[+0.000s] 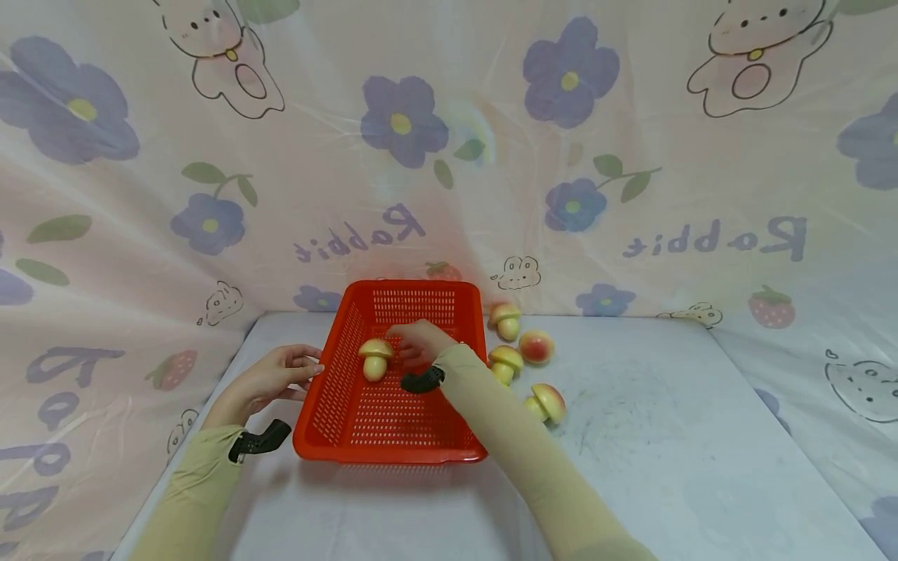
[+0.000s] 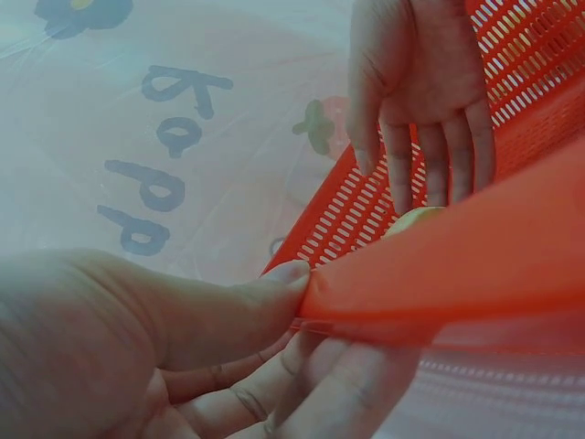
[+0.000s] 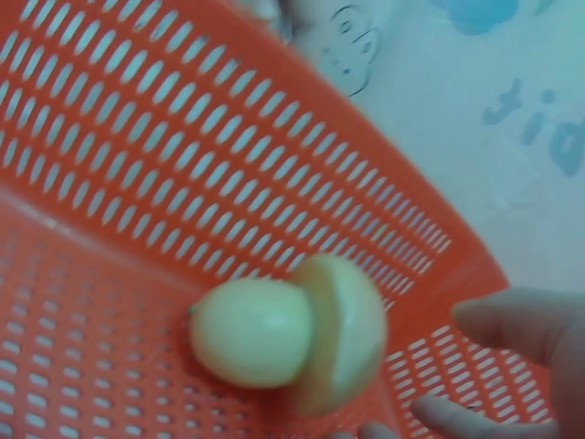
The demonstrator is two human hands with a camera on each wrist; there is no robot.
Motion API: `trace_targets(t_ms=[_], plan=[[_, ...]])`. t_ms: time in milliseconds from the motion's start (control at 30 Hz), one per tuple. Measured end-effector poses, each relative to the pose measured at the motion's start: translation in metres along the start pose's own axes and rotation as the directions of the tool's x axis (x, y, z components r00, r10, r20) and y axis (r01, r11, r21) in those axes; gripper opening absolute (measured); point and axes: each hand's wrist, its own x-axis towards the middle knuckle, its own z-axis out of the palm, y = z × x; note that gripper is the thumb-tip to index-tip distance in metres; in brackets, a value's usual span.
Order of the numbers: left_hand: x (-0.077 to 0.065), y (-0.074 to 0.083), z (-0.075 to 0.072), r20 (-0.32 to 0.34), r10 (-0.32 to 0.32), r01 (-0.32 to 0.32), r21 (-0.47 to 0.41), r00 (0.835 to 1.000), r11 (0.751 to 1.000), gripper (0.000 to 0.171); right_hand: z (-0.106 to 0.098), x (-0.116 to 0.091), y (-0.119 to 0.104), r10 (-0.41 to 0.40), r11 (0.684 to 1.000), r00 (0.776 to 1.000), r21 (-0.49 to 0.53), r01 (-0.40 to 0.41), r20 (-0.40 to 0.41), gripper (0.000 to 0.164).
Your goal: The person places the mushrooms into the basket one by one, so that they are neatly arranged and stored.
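A red perforated plastic basket (image 1: 393, 454) stands on the table, its rim pinched at the left side by my left hand (image 1: 270, 379). In the left wrist view the thumb (image 2: 265, 297) lies on the rim, with the fingers beneath it. One pale yellow mushroom (image 1: 375, 358) is inside the basket, and the right wrist view shows the same mushroom (image 3: 288, 334) lying near the basket wall. My right hand (image 1: 421, 341) is over the basket just right of the mushroom, apart from it. Its fingers (image 2: 439, 155) are extended and hold nothing.
Right of the basket lie more yellow mushrooms with reddish caps: one at the back (image 1: 505, 321), one against the basket side (image 1: 504, 364) and one nearer the front (image 1: 547, 403). A rounded red-and-yellow item (image 1: 536, 347) is among them. A printed curtain (image 1: 477, 187) hangs behind the white table (image 1: 666, 436).
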Motion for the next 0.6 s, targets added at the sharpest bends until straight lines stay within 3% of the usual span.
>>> trace_targets(t_ms=[200,333,600], plan=[[0.001,0.001,0.000,-0.007,-0.004,0.004,0.012,1.000,1.000,0.047,-0.014,-0.008,-0.015,-0.019,0.992,0.996,0.127,0.008,0.083,0.044],[0.001,0.002,0.001,-0.017,-0.010,0.010,0.018,1.000,1.000,0.047,-0.022,-0.014,-0.024,-0.031,0.969,0.993,0.248,0.002,0.112,0.045],[0.001,0.001,0.000,-0.018,-0.009,0.010,0.020,1.000,1.000,0.049,-0.038,-0.030,-0.032,-0.080,0.942,0.981,0.336,0.017,0.176,0.038]])
